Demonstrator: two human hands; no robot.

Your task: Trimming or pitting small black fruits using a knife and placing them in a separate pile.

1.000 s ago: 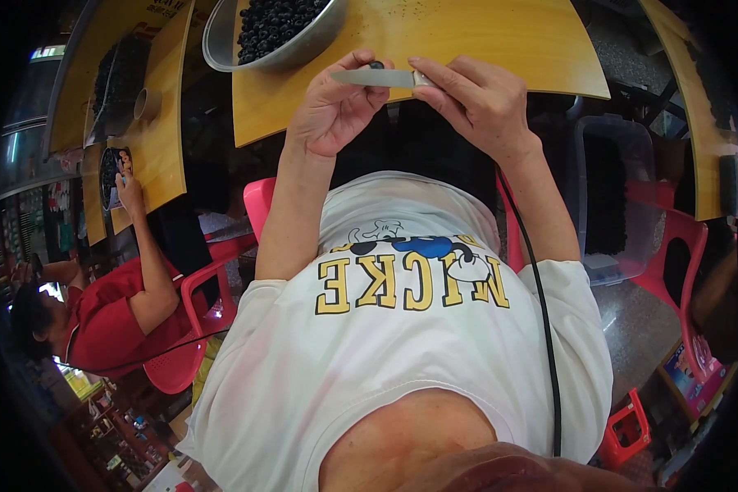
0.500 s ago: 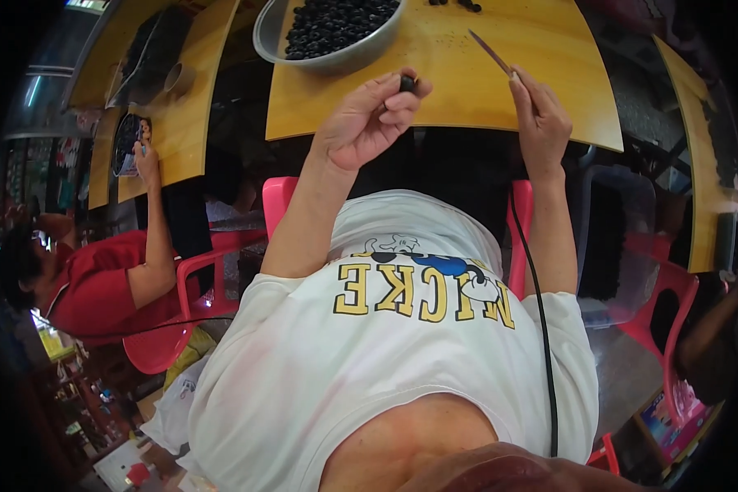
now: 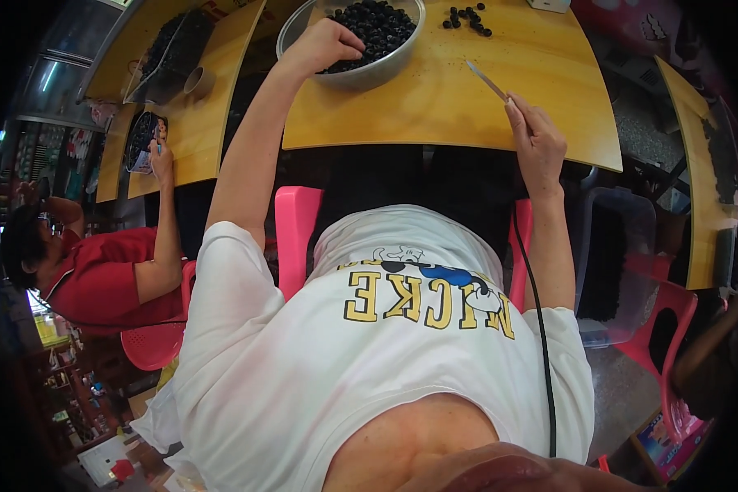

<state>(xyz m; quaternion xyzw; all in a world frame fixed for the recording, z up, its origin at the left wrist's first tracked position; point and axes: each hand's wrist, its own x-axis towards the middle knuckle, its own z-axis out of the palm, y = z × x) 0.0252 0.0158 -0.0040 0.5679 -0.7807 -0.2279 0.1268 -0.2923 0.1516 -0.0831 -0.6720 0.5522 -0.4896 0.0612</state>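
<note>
My left hand [image 3: 324, 47] reaches over the left rim of a clear round plastic bowl [image 3: 289, 49]. Its fingers are curled and press together among the small black round pieces [image 3: 383, 25] heaped inside; whether the fingertips pinch one is hidden. In my right hand [image 3: 537, 139] is a slim knife [image 3: 487, 79], held by the handle between thumb and fingers. The blade points up and left above the yellow wooden table [image 3: 435, 107]. Several loose black pieces [image 3: 474, 20] lie on the table, right of the bowl, beyond the blade tip.
Fine dark crumbs dot the tabletop near the blade. A black cable [image 3: 541, 328] runs down past my right arm. At the left, a person in red [image 3: 111, 279] works at another table [image 3: 201, 135] with a cup [image 3: 198, 83]. A clear bin [image 3: 619, 254] stands at the right.
My left hand has moved from in front of the table, where it held a black piece, up and left into the bowl. My right hand keeps the knife nearly where it was.
</note>
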